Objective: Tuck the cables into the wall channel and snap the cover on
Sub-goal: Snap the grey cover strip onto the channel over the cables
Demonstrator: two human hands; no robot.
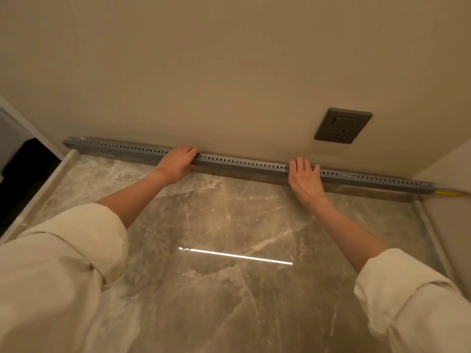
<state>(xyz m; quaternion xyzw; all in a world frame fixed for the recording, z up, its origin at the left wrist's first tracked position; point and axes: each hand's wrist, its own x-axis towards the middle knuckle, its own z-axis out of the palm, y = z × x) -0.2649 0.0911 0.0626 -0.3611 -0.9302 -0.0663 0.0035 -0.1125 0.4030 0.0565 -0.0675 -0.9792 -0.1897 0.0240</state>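
Note:
A long grey slotted wall channel (244, 164) runs along the foot of the beige wall, on top of a dark stone skirting. Its grey cover faces me along the front. My left hand (177, 161) lies on the channel left of its middle, fingers curled over the top edge. My right hand (304, 177) rests flat on the channel further right, fingers spread over the top. A yellow cable (451, 193) sticks out of the channel's right end. Any cables inside the channel are hidden.
A dark wall socket (342, 125) sits in the wall above the right part of the channel. A glossy marble floor (229, 250) reflects a strip light. A white door frame (28, 123) stands at left, a side wall (448, 161) at right.

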